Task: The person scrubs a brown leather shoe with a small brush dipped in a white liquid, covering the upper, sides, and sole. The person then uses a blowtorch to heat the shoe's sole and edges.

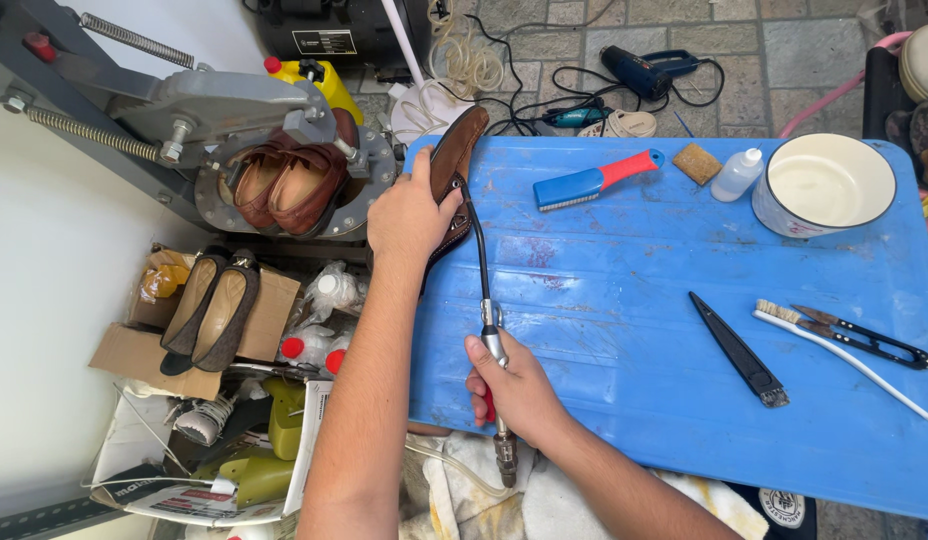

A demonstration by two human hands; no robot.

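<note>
While the left hand (409,215) grips a half-hidden brown shoe (454,160), the right hand (514,390) clasps an air nozzle (494,340).

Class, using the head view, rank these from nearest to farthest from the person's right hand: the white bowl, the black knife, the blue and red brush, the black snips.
Measured from the right hand:
1. Black knife, just to its right on the blue table.
2. Blue and red brush, up the table beyond it.
3. Black snips, far right.
4. White bowl, far right corner.
</note>
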